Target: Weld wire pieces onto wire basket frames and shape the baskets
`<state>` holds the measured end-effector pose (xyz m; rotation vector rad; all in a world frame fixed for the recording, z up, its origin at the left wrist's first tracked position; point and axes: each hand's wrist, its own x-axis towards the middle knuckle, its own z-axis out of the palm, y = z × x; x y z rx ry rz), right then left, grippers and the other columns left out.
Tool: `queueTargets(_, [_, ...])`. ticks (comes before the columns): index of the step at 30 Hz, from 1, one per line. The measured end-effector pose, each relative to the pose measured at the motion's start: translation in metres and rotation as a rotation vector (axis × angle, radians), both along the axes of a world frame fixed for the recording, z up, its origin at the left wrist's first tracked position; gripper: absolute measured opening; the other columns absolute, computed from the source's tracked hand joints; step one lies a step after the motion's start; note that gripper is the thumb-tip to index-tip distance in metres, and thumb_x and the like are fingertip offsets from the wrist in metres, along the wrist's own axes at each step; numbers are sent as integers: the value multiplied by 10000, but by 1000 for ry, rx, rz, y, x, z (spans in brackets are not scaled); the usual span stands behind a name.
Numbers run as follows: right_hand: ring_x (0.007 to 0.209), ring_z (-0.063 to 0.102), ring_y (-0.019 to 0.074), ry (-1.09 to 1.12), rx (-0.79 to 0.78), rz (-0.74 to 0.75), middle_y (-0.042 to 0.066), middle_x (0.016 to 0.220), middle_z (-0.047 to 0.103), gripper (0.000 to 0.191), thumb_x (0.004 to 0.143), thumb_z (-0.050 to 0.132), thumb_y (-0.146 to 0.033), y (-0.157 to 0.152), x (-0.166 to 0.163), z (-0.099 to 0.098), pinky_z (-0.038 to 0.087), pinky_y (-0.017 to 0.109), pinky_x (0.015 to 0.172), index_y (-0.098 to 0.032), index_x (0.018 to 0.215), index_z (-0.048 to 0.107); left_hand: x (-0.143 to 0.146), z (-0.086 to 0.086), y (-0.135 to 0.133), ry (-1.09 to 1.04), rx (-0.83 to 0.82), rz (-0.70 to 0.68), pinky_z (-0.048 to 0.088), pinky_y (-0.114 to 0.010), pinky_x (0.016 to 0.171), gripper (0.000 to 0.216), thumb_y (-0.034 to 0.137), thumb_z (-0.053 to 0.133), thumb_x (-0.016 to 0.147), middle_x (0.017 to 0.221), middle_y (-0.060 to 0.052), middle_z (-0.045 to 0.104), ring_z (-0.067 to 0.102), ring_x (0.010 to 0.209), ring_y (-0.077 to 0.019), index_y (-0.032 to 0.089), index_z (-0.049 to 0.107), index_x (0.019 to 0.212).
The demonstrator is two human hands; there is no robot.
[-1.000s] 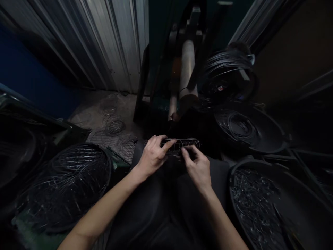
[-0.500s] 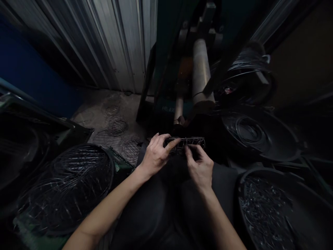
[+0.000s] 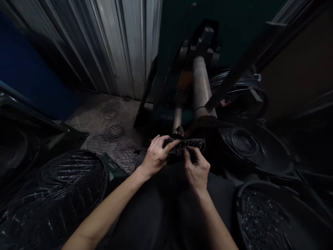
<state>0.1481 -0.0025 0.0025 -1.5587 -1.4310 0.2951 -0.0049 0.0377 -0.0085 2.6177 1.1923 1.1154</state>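
A small round wire grid (image 3: 194, 143), seen nearly edge-on, is held level over my knees. My left hand (image 3: 155, 157) grips its left side, fingers curled over the rim and index finger lying along the top. My right hand (image 3: 195, 166) pinches the grid's underside near the middle with thumb and fingertips. Both forearms reach in from the bottom of the view over my dark trousers (image 3: 161, 208).
A machine with a grey roller (image 3: 201, 86) stands just beyond the hands. Black tubs of wire coils (image 3: 244, 142) and short wire pieces (image 3: 262, 215) sit on the right. A stack of large wire rings (image 3: 59, 194) lies left. Several finished grids (image 3: 114, 129) lie on the floor by a corrugated wall.
The view has shifted slightly, with the machine nearer. The right fingers have moved a little along the grid's underside. Both hands keep their hold.
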Motion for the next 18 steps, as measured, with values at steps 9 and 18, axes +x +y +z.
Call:
queueTargets(9, [650,587,130,-18,24,0,23,763,652,204,877,520,-345,11,2,-5,455,236,651,-172,860,628,2,-12,16,-23,57,-9,417,-460,995,499,155,587,789,1162,-117,509,519,1107,-227,204,458,1269])
queueTargets(18, [740,635,161,5,41,-35,49,833,681,243,887,485,-351,14,-8,-12,492,272,719,-169,901,646,-1,-11,21,66,49,19,376,-457,1034,481,180,592,803,1190,-102,515,514,1123,-213,235,483,1268])
